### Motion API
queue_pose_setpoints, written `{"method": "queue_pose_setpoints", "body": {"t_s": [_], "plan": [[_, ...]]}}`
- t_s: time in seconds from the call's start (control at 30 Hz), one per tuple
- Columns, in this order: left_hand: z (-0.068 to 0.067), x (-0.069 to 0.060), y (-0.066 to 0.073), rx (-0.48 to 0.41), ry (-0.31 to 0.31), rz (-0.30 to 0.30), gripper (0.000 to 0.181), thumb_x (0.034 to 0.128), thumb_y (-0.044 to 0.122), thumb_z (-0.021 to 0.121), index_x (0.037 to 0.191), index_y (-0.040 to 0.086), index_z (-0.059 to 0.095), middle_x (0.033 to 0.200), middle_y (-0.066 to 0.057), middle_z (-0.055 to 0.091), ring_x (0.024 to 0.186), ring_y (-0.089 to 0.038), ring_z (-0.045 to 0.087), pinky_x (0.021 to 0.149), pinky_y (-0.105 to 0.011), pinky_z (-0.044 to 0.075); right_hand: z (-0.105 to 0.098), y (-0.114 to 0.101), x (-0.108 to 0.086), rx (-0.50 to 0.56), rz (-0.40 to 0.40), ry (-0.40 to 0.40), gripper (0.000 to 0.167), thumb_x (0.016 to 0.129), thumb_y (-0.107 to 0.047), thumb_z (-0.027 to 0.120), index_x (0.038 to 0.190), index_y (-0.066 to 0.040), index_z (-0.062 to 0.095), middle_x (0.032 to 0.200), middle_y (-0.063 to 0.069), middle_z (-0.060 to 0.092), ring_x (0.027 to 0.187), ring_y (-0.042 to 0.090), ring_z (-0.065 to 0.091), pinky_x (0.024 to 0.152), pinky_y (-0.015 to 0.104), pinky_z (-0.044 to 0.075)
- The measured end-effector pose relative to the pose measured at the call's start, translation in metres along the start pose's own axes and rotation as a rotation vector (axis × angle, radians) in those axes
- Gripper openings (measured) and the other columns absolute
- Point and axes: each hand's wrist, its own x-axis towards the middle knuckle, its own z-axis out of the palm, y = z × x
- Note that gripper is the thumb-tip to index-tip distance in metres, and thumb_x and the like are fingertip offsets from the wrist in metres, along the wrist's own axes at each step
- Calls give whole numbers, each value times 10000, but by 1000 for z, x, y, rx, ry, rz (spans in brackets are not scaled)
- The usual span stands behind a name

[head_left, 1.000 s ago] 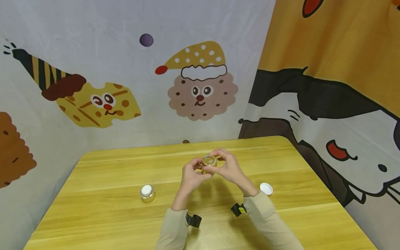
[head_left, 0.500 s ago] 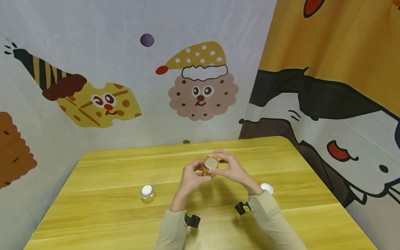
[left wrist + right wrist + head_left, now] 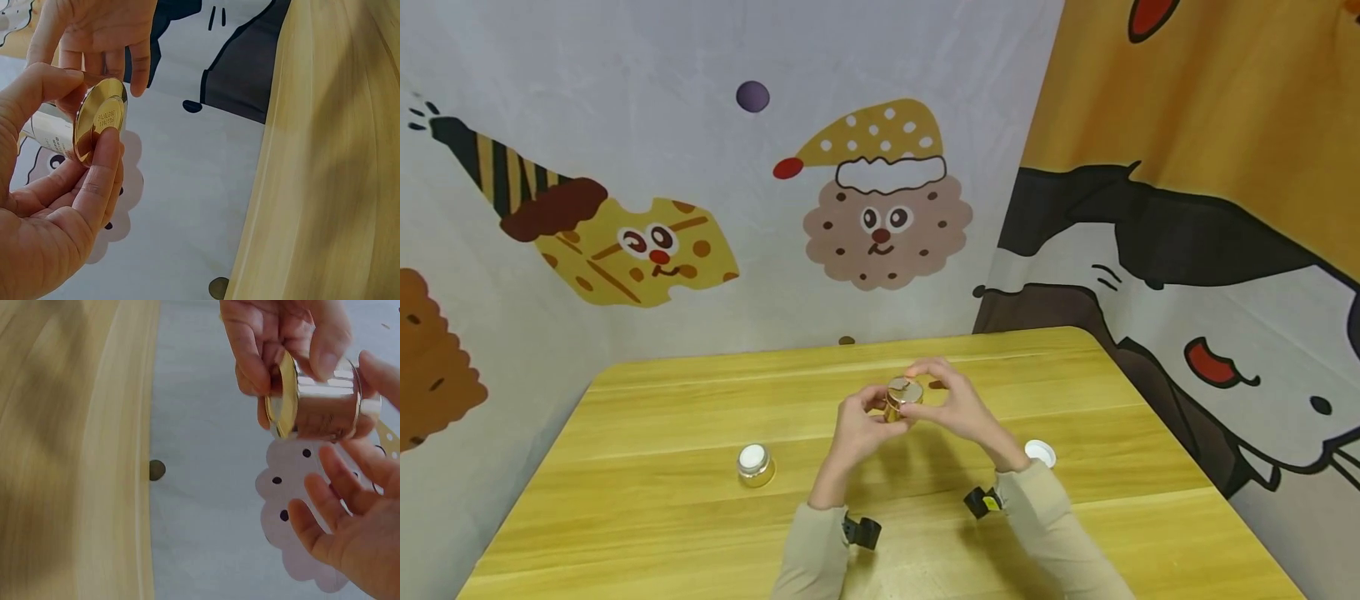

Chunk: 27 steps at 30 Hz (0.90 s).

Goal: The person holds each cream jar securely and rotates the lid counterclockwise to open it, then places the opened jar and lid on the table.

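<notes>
A shiny gold cosmetic jar [image 3: 892, 410] with a mirror-like gold lid [image 3: 906, 390] is held above the table. My left hand [image 3: 861, 425] grips the lower body, thumb on the near side. In the left wrist view a fingertip rests against the jar's base [image 3: 107, 114], which carries small marks too fine to read. My right hand [image 3: 953, 407] pinches the lid's rim between thumb and index finger; in the right wrist view its other fingers [image 3: 322, 494] spread away from the jar. The right hand's palm side is hidden in the head view.
On the wooden table [image 3: 647, 533], a second gold jar [image 3: 755, 465] with a white top stands to the left. A white round disc [image 3: 1040, 452] lies beside my right wrist. Cartoon-printed cloth [image 3: 700, 167] hangs behind the table.
Both hands keep hold of the jar, which has shifted slightly to the right. My right fingers have changed their place on the lid's rim. The jar and disc on the table stay put.
</notes>
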Motion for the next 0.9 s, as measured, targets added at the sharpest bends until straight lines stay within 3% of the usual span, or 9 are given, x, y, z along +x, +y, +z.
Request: {"method": "queue_pose_setpoints", "body": {"t_s": [0.13, 0.33, 0.53, 0.8, 0.9], "plan": [[-1, -4, 15, 0, -5, -15, 410, 725, -21, 737, 1097, -120, 598, 993, -203, 607, 903, -329, 564, 768, -391, 538, -4, -4, -1, -25, -46, -54, 442, 770, -26, 739, 1188, -5, 597, 1210, 169, 549, 1077, 312, 494, 833, 352, 391], [3, 5, -14, -17, 12, -8, 456, 698, -29, 755, 1113, -115, 589, 998, -193, 609, 900, -282, 573, 773, -365, 540, 4, 11, -1, -64, -29, -18, 517, 772, -112, 758, 1228, -13, 535, 1218, 127, 549, 1094, 274, 492, 843, 434, 402], [3, 5, -16, -5, 11, -11, 449, 708, 30, 766, 1115, -73, 606, 1005, -152, 609, 897, -234, 564, 758, -294, 538, 6, 10, 0, -35, -3, 17, 399, 745, -112, 787, 1080, -31, 586, 1147, 116, 581, 1063, 258, 500, 833, 455, 396], [2, 3, -14, -16, 6, -6, 437, 712, 32, 763, 1109, -70, 613, 997, -152, 616, 885, -234, 565, 741, -285, 540, 1, 11, -1, -36, -114, -43, 447, 787, -22, 721, 1215, -16, 593, 1215, 143, 554, 1071, 300, 495, 824, 352, 396], [2, 4, -16, -9, 4, -5, 430, 709, 8, 761, 1100, -83, 609, 992, -158, 616, 880, -228, 568, 740, -281, 541, 1, 10, -1, -57, -106, -47, 512, 787, -58, 729, 1266, -17, 550, 1246, 137, 539, 1089, 301, 489, 836, 365, 405]]}}
